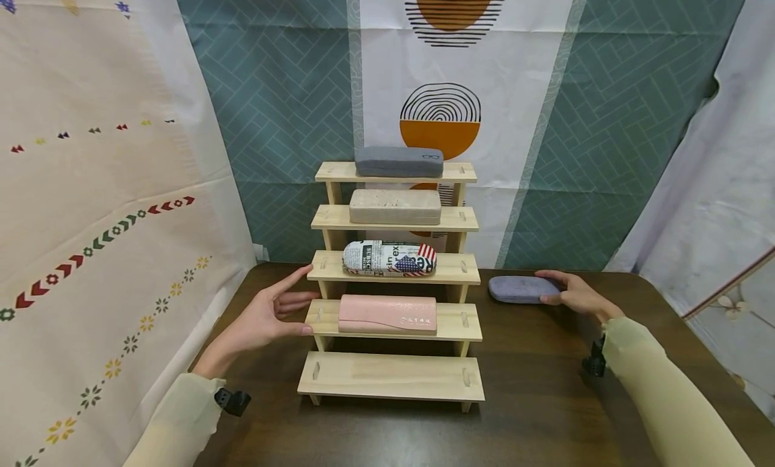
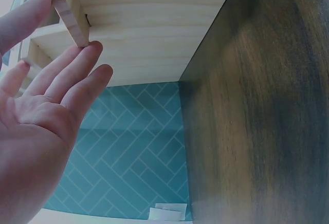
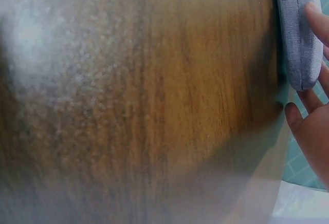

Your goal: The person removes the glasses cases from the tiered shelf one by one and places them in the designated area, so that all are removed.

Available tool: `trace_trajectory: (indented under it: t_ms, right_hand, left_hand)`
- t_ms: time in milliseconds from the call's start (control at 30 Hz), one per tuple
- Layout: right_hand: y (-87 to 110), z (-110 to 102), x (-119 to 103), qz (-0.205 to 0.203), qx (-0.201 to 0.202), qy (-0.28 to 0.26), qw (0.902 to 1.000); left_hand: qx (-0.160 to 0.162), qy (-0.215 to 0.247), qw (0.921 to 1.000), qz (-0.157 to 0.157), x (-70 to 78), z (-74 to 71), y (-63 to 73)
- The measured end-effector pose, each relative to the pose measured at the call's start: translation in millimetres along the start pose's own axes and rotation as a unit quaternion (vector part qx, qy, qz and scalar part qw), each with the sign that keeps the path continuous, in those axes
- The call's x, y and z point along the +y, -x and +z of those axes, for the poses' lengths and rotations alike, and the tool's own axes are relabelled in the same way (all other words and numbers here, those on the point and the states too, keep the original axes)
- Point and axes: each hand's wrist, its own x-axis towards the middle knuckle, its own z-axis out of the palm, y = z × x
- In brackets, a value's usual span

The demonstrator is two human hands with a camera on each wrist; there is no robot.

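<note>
At the right of the stand, my right hand (image 1: 578, 295) grips the end of a grey-purple glasses case (image 1: 514, 289), thumb along its near side and fingers behind it. In the right wrist view, this case (image 3: 299, 34) shows a fabric-like surface close over the table. My left hand (image 1: 266, 319) touches the left edge of a tiered wooden stand (image 1: 390, 376), with fingers spread between two of its steps. The left wrist view shows these fingertips (image 2: 95, 49) against a step's end. Upper steps hold a dark grey-blue case (image 1: 399, 163), a cream case (image 1: 395, 208), a newsprint-pattern case (image 1: 387, 260) and a pink case (image 1: 387, 313).
The stand is on a dark brown table (image 1: 533, 386); its lowest step bears nothing. A teal and white patterned cloth (image 1: 290, 117) hangs behind. Pale cloths hang at the left (image 1: 109, 184) and right (image 1: 720, 204) sides.
</note>
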Motion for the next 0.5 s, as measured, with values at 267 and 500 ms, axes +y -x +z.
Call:
trace_trajectory:
  t_ms: [267, 500]
  right_hand:
    - [19.2, -8.4, -16.0, -0.006, 0.012, -0.001, 0.9999]
    - [50.8, -1.4, -45.2, -0.026, 0.027, 0.061, 0.9974]
  left_hand:
    - [-0.001, -0.005, 1.0000, 0.003, -2.5, 1.8, -0.4]
    - [0.006, -0.022, 0.9997, 0.009, -4.2, -0.9, 0.4]
